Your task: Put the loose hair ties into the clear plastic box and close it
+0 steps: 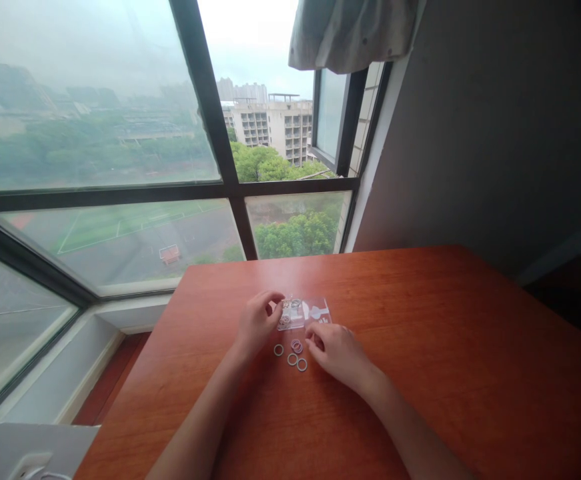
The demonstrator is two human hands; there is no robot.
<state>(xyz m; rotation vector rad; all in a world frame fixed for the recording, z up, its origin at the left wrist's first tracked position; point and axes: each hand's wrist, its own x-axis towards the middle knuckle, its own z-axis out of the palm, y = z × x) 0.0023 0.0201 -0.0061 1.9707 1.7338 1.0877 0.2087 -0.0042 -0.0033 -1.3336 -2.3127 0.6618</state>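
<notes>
A small clear plastic box (291, 323) lies on the wooden table with its see-through lid (317, 311) folded out to the right. Several small ring-shaped hair ties are inside it. My left hand (259, 323) curls its thumb and fingers against the left side of the box. My right hand (337, 345) sits just below the lid, fingertips bent together in a pinch; whatever is between them is hidden. Beside those fingertips lie pink hair ties (297, 346), overlapping. A pale green hair tie (279, 349) rests to their left, and two light ones (302, 365) are nearer me.
The reddish-brown table (420, 307) extends far to the right. Beyond its back edge stands a dark-framed window (230, 190) with one pane swung outward. A grey curtain (353, 33) hangs above, and a wall (470, 133) rises on the right.
</notes>
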